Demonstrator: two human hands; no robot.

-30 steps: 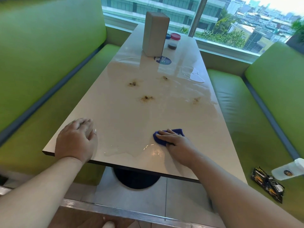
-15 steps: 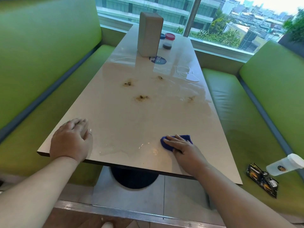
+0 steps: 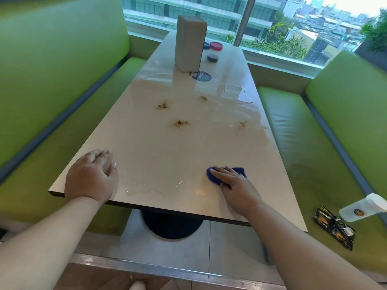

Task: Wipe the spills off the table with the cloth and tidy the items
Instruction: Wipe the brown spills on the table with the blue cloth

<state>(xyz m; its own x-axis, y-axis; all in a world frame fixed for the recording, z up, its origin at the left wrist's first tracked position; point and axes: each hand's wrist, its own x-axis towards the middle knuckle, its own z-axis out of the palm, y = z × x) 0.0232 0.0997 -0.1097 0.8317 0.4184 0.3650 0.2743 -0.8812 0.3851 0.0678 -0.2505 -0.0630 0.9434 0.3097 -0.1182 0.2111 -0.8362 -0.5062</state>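
Note:
A glossy beige table (image 3: pixel 188 147) carries several brown crumbly spills, the nearest to me in the middle (image 3: pixel 179 123), with others behind it and to the right. A thin water puddle (image 3: pixel 146 186) lies by the near edge. My right hand (image 3: pixel 236 185) presses flat on a small blue cloth (image 3: pixel 228 171) at the near right of the table, just right of that puddle. My left hand (image 3: pixel 92 176) rests palm down on the near left corner, holding nothing. A tall grey box (image 3: pixel 189 42) and two small jars, one red-lidded (image 3: pixel 214 51), stand at the far end.
Green padded benches (image 3: pixel 293 130) flank the table on both sides. On the right bench lie a white plastic bottle (image 3: pixel 364 208) and dark snack packets (image 3: pixel 335 228). More water glistens at the table's far right (image 3: pixel 238 93). A window closes off the far end.
My right hand has slid the blue cloth a little to the right along the near edge. My left hand stays planted on the corner.

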